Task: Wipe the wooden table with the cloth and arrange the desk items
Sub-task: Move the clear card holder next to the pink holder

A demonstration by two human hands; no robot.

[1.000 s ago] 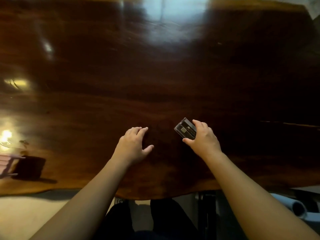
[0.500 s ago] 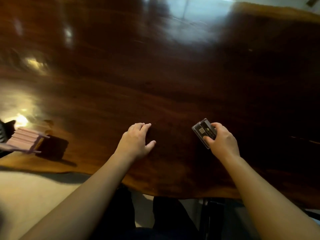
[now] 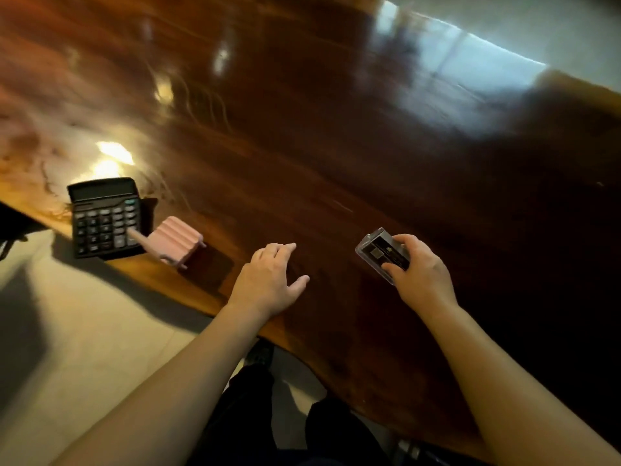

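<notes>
My right hand (image 3: 421,277) grips a small dark card box (image 3: 379,252) with a clear cover, held just above the glossy dark wooden table (image 3: 336,146). My left hand (image 3: 268,280) rests flat on the table near its front edge, fingers slightly spread, holding nothing. To the left, a black calculator (image 3: 102,218) lies at the table's edge. Beside it stands a small pink ridged holder (image 3: 174,240). No cloth is in view.
The table's wavy front edge runs diagonally from left to lower right, with pale floor (image 3: 84,331) below it. My dark-clothed legs (image 3: 255,415) show under the edge. Bright light reflections sit on the table's left and far right.
The view has swung left, bringing the calculator and the whole pink holder into sight. Both hands keep their poses, the right still gripping the card box.
</notes>
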